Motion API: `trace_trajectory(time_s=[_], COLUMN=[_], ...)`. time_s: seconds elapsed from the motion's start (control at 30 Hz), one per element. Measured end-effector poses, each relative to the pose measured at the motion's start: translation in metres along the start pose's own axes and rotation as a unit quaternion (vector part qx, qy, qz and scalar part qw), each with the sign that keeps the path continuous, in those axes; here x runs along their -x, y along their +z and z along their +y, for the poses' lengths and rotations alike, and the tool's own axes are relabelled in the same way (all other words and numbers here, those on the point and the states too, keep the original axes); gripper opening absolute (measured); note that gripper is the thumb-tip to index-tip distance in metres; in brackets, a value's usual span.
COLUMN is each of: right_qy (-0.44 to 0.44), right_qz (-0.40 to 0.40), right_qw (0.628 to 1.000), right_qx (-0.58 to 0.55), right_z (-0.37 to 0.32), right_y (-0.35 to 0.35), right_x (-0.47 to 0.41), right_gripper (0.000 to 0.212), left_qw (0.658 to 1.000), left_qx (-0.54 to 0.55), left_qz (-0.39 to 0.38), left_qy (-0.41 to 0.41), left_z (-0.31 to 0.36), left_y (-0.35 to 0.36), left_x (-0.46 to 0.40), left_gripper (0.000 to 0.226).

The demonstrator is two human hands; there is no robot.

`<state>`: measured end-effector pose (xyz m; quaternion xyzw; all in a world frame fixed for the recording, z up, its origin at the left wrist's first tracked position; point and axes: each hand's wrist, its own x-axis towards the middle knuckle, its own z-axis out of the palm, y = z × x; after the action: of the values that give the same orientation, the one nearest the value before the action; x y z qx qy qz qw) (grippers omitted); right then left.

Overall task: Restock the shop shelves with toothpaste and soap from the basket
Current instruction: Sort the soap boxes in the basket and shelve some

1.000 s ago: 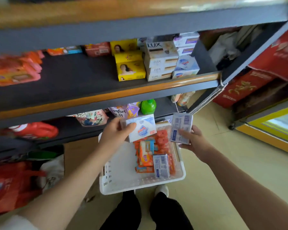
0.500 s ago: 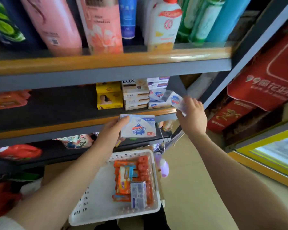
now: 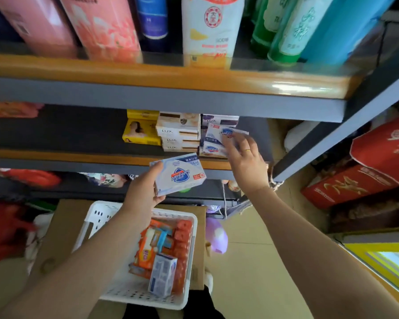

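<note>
The right hand [image 3: 245,157] is up at the middle shelf [image 3: 78,155], fingers pinched on a white-and-blue soap box [image 3: 226,134] that it sets on top of the matching stack [image 3: 213,149] at the shelf's right end. The box sits tilted, its far edge over the pile, not yet flat as far as the blur lets one judge. Just left of that pile stand the Lux boxes [image 3: 179,134], and left again the yellow boxes [image 3: 142,131].

The left hand [image 3: 143,196] waits lower down, in front of the shelf lip, thumb and fingers clamped round a second soap box [image 3: 179,174], held flat with its logo upside down to the camera. The two hands are apart, each with its own box.

Below them the white basket [image 3: 97,217] rests on a cardboard carton [image 3: 62,226]. It holds more stock: orange packs [image 3: 148,249], red packs [image 3: 182,238] and another pale soap box [image 3: 162,275] leaning at the near wall.

So the step in hand looks like shelving soap, one box going on and one queued. The next move likely calls for the right hand to seat its box square and let go, then the left to lift its box up to the same pile. The stack is already several high under a low shelf above, so headroom may be tight. Plenty is left in the basket.
</note>
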<state>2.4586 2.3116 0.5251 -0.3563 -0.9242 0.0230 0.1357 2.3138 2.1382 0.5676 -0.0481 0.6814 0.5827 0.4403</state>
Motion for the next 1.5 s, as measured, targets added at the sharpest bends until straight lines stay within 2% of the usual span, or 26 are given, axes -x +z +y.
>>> trace_trajectory(time_s=[0.07,0.17,0.27,0.33,0.4,0.43,0.47,0.53,0.57,0.63,0.67,0.7,0.8,0.87,0.93,1.03,1.07,1.1,1.17,1.2,1.27,1.33,1.43,1.5], right_qy=[0.019,0.041,0.031,0.053,0.107,0.135,0.166,0.222,0.242,0.289,0.318,0.344,0.383,0.406,0.429,0.450,0.457,0.458,0.436,0.416,0.387,0.368,0.352,0.344], right_qz=[-0.015,-0.028,-0.039,0.002,0.057,0.041,-0.018,-0.180,-0.221,-0.212,-0.181,-0.141,-0.032,0.023,0.049,0.049,0.043,0.035,0.023,0.023,0.009,0.002,-0.014,-0.013], right_qw=[0.999,0.994,0.992,0.990,0.970,0.946,0.904,0.765,0.702,0.618,0.594,0.584,0.595,0.570,0.560,0.562,0.581,0.624,0.736,0.777,0.821,0.829,0.799,0.798], right_qx=[-0.032,-0.102,-0.114,-0.131,-0.210,-0.293,-0.393,-0.577,-0.633,-0.700,-0.717,-0.721,-0.706,-0.714,-0.708,-0.692,-0.672,-0.632,-0.518,-0.472,-0.420,-0.421,-0.488,-0.495], right_z=[-0.001,-0.002,-0.003,-0.009,-0.017,-0.021,-0.025,-0.031,-0.031,-0.030,-0.030,-0.030,-0.024,-0.018,-0.016,-0.016,-0.017,-0.017,-0.019,-0.021,-0.021,-0.023,-0.025,-0.021], right_y=[0.000,0.001,-0.004,-0.012,-0.025,-0.034,-0.044,-0.062,-0.066,-0.068,-0.070,-0.072,-0.081,-0.085,-0.085,-0.077,-0.072,-0.065,-0.053,-0.051,-0.045,-0.041,-0.039,-0.033], right_x=[-0.005,-0.016,-0.030,-0.027,-0.007,0.009,0.024,0.045,0.052,0.053,0.048,0.043,0.022,0.007,-0.007,-0.021,-0.024,-0.026,-0.030,-0.031,-0.033,-0.032,-0.025,-0.022], right_gripper=[0.068,0.046,0.041,0.040,0.035,0.035,0.037,0.040,0.038,0.030,0.027,0.025,0.015,0.018,0.024,0.037,0.039,0.040,0.039,0.040,0.057,0.070,0.042,0.034], left_qw=[1.000,0.999,0.998,0.998,0.996,0.995,0.995,0.994,0.992,0.987,0.983,0.980,0.982,0.988,0.986,0.980,0.978,0.978,0.980,0.980,0.980,0.977,0.970,0.967], left_qx=[0.000,-0.025,-0.053,-0.063,-0.076,-0.081,-0.082,-0.089,-0.099,-0.115,-0.120,-0.122,-0.081,-0.052,-0.083,-0.114,-0.118,-0.114,-0.096,-0.092,-0.082,-0.076,-0.087,-0.091], left_qz=[0.014,0.023,0.018,-0.005,-0.033,-0.039,-0.042,-0.054,-0.067,-0.104,-0.123,-0.139,-0.161,-0.131,-0.104,-0.094,-0.098,-0.102,-0.111,-0.114,-0.115,-0.121,-0.123,-0.118], left_qy=[-0.003,0.007,0.018,0.029,0.037,0.037,0.034,0.031,0.032,0.047,0.060,0.071,0.061,0.065,0.101,0.136,0.143,0.144,0.138,0.137,0.141,0.156,0.189,0.208], left_z=[-0.002,-0.004,-0.002,0.001,0.001,0.002,0.003,0.004,0.004,0.007,0.008,0.008,0.013,0.017,0.016,0.008,0.005,0.003,0.000,-0.002,-0.005,-0.010,-0.017,-0.021], left_y=[0.001,0.003,0.006,0.007,0.008,0.010,0.012,0.019,0.023,0.032,0.037,0.041,0.051,0.056,0.061,0.070,0.072,0.074,0.077,0.078,0.081,0.085,0.091,0.094], left_x=[0.000,0.002,0.005,0.006,0.008,0.010,0.011,0.012,0.013,0.017,0.018,0.017,0.014,0.009,0.003,-0.006,-0.009,-0.009,-0.011,-0.011,-0.012,-0.014,-0.022,-0.027], left_gripper=[0.022,0.022,0.023,0.023,0.022,0.021,0.020,0.017,0.016,0.016,0.017,0.019,0.027,0.022,0.024,0.036,0.038,0.039,0.042,0.045,0.049,0.050,0.051,0.049])
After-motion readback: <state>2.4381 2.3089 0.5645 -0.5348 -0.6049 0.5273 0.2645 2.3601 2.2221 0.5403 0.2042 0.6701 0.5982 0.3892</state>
